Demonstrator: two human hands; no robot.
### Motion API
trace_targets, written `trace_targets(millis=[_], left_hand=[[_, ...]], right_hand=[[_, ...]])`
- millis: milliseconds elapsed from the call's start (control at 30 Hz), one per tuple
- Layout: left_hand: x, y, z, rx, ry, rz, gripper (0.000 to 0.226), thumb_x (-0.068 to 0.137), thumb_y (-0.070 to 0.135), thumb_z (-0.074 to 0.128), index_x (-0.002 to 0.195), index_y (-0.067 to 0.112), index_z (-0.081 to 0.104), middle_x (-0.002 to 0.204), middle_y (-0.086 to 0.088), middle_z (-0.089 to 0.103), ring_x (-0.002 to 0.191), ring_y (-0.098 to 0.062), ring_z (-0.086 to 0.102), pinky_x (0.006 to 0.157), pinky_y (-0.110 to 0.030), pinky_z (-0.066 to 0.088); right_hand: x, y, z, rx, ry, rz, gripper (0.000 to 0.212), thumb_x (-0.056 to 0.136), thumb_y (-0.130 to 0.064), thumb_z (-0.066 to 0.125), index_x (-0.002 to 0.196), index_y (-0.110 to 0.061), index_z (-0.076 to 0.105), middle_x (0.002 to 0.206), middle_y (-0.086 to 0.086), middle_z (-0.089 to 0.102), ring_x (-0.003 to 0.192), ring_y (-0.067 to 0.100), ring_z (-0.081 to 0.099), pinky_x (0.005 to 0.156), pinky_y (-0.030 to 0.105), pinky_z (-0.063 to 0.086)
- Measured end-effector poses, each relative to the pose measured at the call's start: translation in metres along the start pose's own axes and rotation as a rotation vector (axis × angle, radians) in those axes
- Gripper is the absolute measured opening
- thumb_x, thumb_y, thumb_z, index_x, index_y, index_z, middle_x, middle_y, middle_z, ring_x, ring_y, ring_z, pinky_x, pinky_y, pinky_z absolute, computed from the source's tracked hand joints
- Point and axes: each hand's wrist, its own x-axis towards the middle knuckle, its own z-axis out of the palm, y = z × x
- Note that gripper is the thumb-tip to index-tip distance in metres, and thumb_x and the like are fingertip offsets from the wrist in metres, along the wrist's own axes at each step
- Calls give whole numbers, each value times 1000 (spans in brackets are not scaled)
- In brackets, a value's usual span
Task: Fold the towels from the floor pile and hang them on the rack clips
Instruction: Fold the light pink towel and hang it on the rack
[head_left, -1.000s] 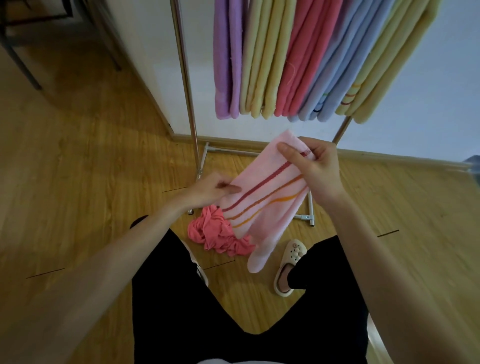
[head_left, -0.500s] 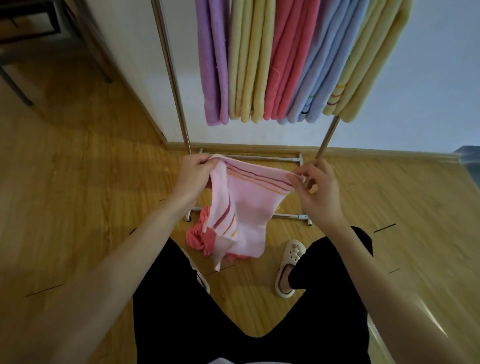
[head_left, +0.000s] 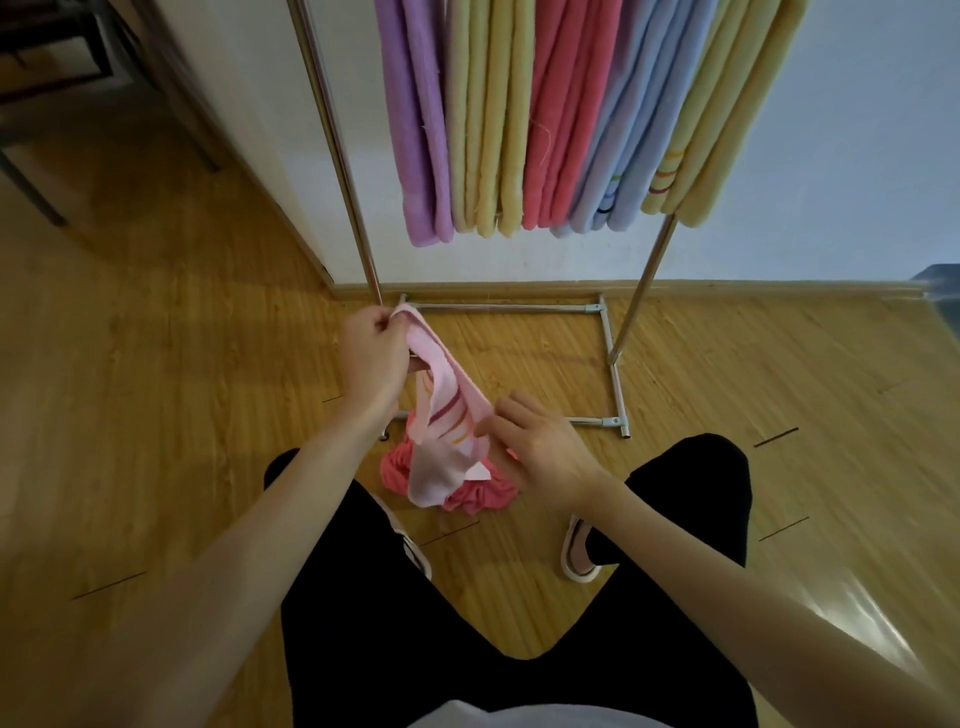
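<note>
Head view: person stands over a wood floor (head_left: 156, 415), facing a metal rack (head_left: 358, 218).
Handling, pink towel (head_left: 452, 415): judged light, soft and limp; it sags wherever unsupported, so no stiffness to count on. Unlikely to slip from a pinch, and not fragile.
Where to hold: best taken at corners or along a short edge, two hands apart, so the cloth hangs flat for the fold.
Look: pale pink terry with dark red and orange stripes near one end; a small white tag shows at the lower edge.
Position: held in the air in front of the rack base, draped from upper left to lower right, tail hanging over the coral towel (head_left: 467, 493).
Left hand (head_left: 371, 353): fingers curled, pinching the upper end of the towel.
Right hand (head_left: 540, 452): fingers bent on the lower striped part; appears to pinch the cloth, though the contact is partly hidden.
Floor pile: only the crumpled coral towel shows, between the feet and the rack base.
Hung towels (head_left: 561, 114): purple, yellow, coral, blue and yellow, folded and hanging in a row; clips out of frame.
Step, judged: mid-fold on the pink towel; hanging not yet done.
</note>
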Motion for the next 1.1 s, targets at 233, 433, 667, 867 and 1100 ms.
trace_targets(millis=[233, 433, 667, 867, 1100], left_hand=[[-14, 8, 2, -118, 35, -20, 21, 95, 7, 49, 80, 10, 63, 86, -10, 65, 82, -20, 67, 60, -30, 58], [-17, 13, 9, -198, 82, -11, 18, 93, 5, 49, 83, 5, 64, 89, -17, 66, 81, -24, 69, 59, -31, 59], [-12, 16, 6, -206, 111, -21, 20, 95, 5, 46, 94, -3, 64, 83, -7, 63, 77, -13, 67, 56, -22, 55], [-6, 18, -4, -232, 61, -80, 15, 94, -1, 45, 93, -4, 60, 84, -11, 60, 79, -18, 67, 57, -22, 56], [11, 2, -22, 222, -106, -76, 19, 89, 9, 57, 81, -8, 60, 74, -26, 67, 54, -24, 70, 63, -45, 60]], right_hand=[[14, -16, 7, 272, -48, 215, 13, 84, -17, 49, 71, -13, 50, 68, -5, 44, 70, 14, 40, 60, 40, 41], [20, -21, 2, 358, 51, 334, 27, 86, -31, 59, 67, -16, 47, 64, -11, 40, 66, 7, 39, 57, 30, 37], [21, -15, -16, 263, 173, 344, 25, 92, -24, 52, 69, -22, 42, 64, -16, 38, 63, 3, 36, 55, 23, 35], [43, 26, -48, 13, 185, 311, 14, 86, -19, 62, 76, -11, 62, 69, -9, 49, 66, 13, 49, 52, 36, 46], [74, 46, -88, -38, -89, 182, 10, 88, -16, 62, 89, -6, 66, 74, -3, 55, 70, 15, 48, 60, 33, 44]])
